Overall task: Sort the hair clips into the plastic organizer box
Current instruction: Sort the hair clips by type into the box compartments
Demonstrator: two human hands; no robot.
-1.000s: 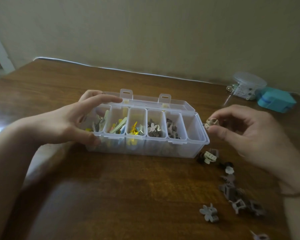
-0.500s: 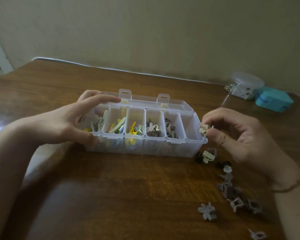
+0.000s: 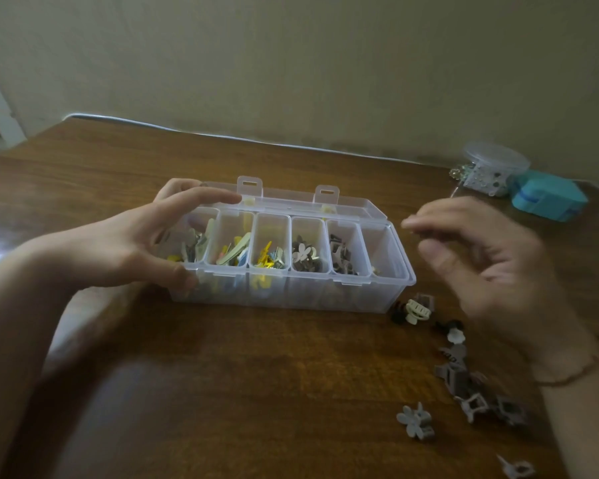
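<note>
Right hand (image 3: 478, 257) — emptied, clip (image 3: 376, 270) boxed

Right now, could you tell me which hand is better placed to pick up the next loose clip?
The right hand: it is open beside the loose clips, while the left hand grips the organizer box at its far end.

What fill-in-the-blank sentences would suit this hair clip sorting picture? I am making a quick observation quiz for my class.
1. The organizer box has ___ compartments in a row.
2. The left hand grips the box at its ___ end.
3. The loose clips on the table lie to the ___ of the box.
4. The right hand is open and holds ___.

Missing words: six; left; right; nothing
</note>
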